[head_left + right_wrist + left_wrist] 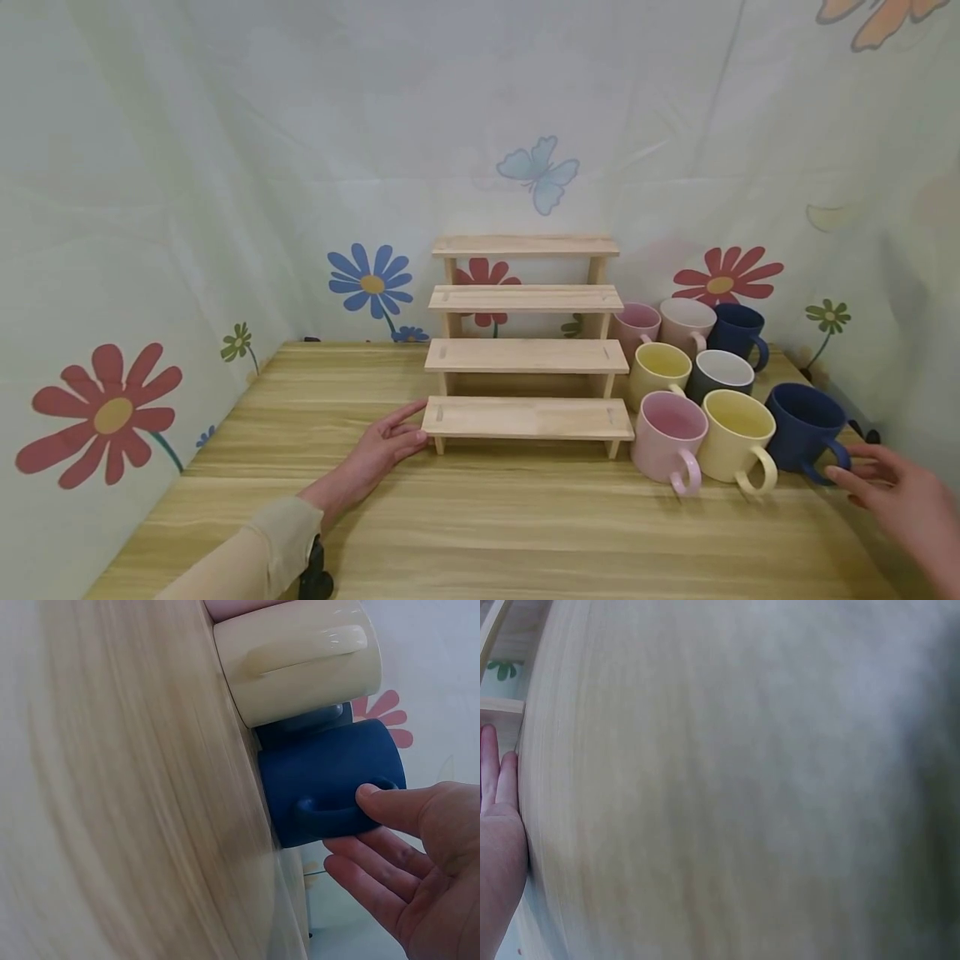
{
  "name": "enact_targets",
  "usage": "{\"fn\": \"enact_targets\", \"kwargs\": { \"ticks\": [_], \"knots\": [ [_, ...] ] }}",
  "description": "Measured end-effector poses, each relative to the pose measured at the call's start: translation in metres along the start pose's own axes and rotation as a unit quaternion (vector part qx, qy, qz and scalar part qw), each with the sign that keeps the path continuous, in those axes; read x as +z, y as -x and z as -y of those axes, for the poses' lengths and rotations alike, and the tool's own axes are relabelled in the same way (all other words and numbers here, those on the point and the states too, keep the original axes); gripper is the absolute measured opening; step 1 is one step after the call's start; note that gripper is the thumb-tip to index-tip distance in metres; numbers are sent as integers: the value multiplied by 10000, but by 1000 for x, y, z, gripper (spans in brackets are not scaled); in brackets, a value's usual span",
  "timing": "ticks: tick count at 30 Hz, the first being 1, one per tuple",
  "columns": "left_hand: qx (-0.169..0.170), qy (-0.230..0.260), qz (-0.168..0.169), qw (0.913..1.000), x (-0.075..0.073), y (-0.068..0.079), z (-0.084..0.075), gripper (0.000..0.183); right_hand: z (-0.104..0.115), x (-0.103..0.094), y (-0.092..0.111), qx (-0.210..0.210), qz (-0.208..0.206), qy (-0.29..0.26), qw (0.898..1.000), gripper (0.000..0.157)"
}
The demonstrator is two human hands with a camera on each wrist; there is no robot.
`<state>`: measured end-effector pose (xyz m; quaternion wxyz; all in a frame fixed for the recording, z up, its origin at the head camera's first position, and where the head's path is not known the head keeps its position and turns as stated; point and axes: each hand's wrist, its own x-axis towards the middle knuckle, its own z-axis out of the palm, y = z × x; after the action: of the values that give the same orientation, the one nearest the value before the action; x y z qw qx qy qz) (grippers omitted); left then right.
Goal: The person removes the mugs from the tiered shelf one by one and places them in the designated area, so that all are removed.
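In the head view, a four-step wooden display stand (528, 417) stands on the table. My left hand (378, 450) rests at the left end of its lowest step, fingers extended along the edge; the left wrist view has the same hand (501, 825) at its left border. On the far right, my right hand (896, 492) pinches the handle of a dark blue mug (806, 421). Seen from the right wrist, the thumb of that hand (420, 862) lies on the handle, with the fingers behind it. The blue mug (326, 776) stands upright on the table.
Beside the blue mug stands a yellow mug (738, 433), then a pink mug (667, 446) close to the stand. Several more mugs, among them a grey one with white inside (720, 379), fill the rows behind. A flower-print curtain (225, 167) hangs behind the table (525, 517).
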<state>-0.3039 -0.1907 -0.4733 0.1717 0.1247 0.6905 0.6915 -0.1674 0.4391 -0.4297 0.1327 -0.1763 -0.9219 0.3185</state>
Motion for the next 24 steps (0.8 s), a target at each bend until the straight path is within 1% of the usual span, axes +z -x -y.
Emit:
{"fn": "enact_targets", "kwargs": {
  "ticks": [4,8,15,24],
  "knots": [
    [-55,71,-61,9999,0,1,0,66,-2,0,-1,33,56,-76,9999,54],
    [-106,95,-130,9998,1,1,0,66,-2,0,-2,-15,16,-134,9999,52],
    [-28,20,-30,10000,0,0,0,68,-1,0,-2,67,46,-145,9999,53],
    [48,97,1,9999,0,-1,2,67,1,-1,-2,102,54,-140,9998,54]
  ]
}}
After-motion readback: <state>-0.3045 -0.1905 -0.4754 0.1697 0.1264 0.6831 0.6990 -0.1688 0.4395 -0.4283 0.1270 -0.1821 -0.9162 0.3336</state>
